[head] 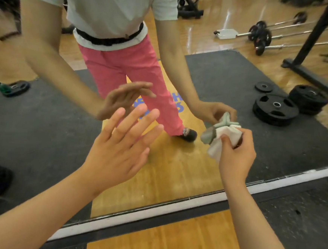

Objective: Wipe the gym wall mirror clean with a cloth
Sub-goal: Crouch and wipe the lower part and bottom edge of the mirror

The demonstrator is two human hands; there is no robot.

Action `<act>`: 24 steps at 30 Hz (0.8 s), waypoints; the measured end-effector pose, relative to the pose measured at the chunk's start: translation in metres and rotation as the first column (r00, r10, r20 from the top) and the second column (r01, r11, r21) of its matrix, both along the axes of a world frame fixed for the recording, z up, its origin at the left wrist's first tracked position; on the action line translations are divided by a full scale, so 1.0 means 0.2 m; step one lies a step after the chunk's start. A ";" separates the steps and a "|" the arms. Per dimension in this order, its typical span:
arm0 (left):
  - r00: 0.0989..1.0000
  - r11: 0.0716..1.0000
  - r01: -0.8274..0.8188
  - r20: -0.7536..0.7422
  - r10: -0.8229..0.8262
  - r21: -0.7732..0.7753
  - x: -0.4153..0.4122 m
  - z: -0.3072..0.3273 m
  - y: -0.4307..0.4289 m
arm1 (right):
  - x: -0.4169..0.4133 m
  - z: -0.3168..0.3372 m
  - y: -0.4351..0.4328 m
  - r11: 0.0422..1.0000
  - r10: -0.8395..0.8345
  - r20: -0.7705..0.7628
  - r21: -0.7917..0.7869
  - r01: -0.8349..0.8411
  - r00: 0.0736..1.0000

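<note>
The large gym wall mirror (41, 124) fills most of the view. Its lower edge, a white strip with a dark border (172, 207), runs on a slant from the lower left to the right. The right hand (235, 151) grips a crumpled white cloth (227, 133), with the thumb and curled fingers bunched round it and a loose corner hanging below the fist. A grey-green fold shows at the cloth's left side. The top of the cloth meets its own reflection, so it is touching the glass low on the mirror's right half, just above the white strip. The left hand (118, 150) is raised in front of the glass left of centre, holding nothing, palm toward the mirror and fingers straight and spread. Its fingertips lie close to those of the reflected hand, but whether they touch the glass cannot be told. The mirror reflects the person in a white T-shirt, black belt and pink trousers, leaning forward. It also reflects stacks of black round weight plates (276, 109) on a dark rubber mat at the right, and chrome barbells (264, 38) lying on the glossy wooden floor beyond. Below the mirror are a strip of light wooden flooring (165, 240) and a black speckled rubber mat (299, 213) to its right.
</note>
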State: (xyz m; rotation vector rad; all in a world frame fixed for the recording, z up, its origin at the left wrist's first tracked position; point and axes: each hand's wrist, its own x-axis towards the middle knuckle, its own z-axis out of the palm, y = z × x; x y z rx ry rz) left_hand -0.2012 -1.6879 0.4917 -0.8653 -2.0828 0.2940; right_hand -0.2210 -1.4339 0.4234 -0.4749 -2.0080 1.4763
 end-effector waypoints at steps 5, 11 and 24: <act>0.998 1.000 -0.004 -0.057 0.003 -0.026 -0.11 0.04 0.27 | 0.00 -0.03 -0.10 0.993 0.090 -0.110 0.083 -0.081 0.990; 0.993 0.997 -0.065 -0.097 0.061 -0.043 -0.31 0.08 0.68 | -0.05 -0.06 0.17 0.895 0.382 -0.143 0.305 -0.326 0.913; 0.956 0.980 -0.187 -0.215 0.198 0.072 -0.39 -0.06 0.82 | -0.22 0.00 1.00 0.962 0.216 -0.052 0.181 -0.203 0.975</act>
